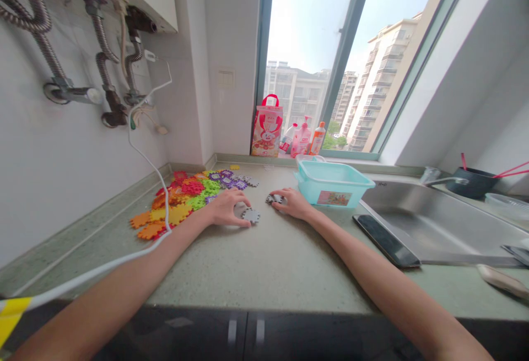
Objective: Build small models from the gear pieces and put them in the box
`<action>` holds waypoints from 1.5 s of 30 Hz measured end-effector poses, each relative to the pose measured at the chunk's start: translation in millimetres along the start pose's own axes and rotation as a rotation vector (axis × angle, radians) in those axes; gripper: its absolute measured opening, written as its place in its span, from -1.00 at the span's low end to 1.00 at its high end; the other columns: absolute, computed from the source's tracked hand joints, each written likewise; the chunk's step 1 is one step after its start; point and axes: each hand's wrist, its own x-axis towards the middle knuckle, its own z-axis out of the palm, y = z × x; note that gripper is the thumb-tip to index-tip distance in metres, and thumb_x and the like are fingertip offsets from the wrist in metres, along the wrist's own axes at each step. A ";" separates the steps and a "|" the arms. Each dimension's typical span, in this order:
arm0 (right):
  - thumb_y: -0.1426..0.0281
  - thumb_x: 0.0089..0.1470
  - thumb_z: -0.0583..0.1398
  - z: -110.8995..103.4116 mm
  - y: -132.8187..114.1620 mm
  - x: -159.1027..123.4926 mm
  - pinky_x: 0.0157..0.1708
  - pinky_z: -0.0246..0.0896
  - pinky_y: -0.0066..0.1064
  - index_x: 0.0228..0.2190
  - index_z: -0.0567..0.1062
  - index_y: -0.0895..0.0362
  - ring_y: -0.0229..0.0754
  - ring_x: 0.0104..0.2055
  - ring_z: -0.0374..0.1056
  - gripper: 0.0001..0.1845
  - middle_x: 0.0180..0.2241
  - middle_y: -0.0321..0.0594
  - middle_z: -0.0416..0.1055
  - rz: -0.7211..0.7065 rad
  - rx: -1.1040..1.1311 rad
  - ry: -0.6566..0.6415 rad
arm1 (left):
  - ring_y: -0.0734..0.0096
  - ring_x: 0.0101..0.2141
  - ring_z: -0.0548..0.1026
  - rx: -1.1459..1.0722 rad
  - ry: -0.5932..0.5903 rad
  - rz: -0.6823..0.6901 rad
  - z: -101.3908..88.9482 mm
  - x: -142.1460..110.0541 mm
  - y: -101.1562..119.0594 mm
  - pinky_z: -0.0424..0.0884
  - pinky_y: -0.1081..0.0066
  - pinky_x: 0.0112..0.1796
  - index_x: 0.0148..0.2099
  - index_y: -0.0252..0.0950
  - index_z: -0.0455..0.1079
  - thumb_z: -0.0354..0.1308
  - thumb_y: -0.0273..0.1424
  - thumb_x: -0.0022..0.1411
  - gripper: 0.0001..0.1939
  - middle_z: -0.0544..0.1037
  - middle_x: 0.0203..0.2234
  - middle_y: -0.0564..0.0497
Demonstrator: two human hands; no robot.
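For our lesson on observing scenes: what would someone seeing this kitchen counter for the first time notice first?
The bright heap of toothed puzzle pieces against the left wall stands out first, in orange, yellow, green, red and purple. In front of it, the left hand touches a grey piece and the right hand rests on another grey piece. Just behind the right hand sits a pale turquoise tub, beside the steel sink.

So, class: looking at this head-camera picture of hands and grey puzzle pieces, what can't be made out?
- Grey piece under the right hand: fingers hide most of it.
- Label on the teal bin: too small to read.
- Knife: cut off by the right edge.
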 end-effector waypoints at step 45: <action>0.32 0.14 0.37 3.3 -61.8 -8.3 0.12 0.37 -0.21 0.10 0.63 0.00 -0.06 0.02 0.52 -0.54 -0.02 -0.11 0.59 -0.296 0.304 -0.031 | 0.07 0.02 0.53 0.087 0.033 -0.045 10.1 2.2 6.6 0.36 0.19 0.06 -0.17 -0.17 0.54 0.44 -0.13 0.04 -0.65 0.65 -0.06 0.01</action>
